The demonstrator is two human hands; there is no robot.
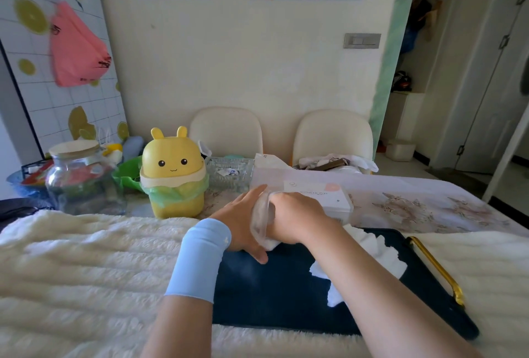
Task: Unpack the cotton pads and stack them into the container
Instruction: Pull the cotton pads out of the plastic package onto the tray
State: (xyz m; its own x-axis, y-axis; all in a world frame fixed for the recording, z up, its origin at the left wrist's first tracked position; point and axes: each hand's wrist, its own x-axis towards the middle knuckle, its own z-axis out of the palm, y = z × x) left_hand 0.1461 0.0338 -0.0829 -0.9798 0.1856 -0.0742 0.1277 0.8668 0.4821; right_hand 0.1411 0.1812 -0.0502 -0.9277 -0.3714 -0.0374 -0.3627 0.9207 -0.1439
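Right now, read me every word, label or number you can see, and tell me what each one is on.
Nothing reads cleanly.
White box: one line of grey capitals on top, too blurred to quote.
Pink bag: black print near its edges, blurred.
Glass tray: a small sticker, too small to read.
Wall board: black strokes at the frame's top edge, cut off.

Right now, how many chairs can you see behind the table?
2. The left chair stands behind the yellow bin; the right chair stands beside it, further right. Others may be out of view.
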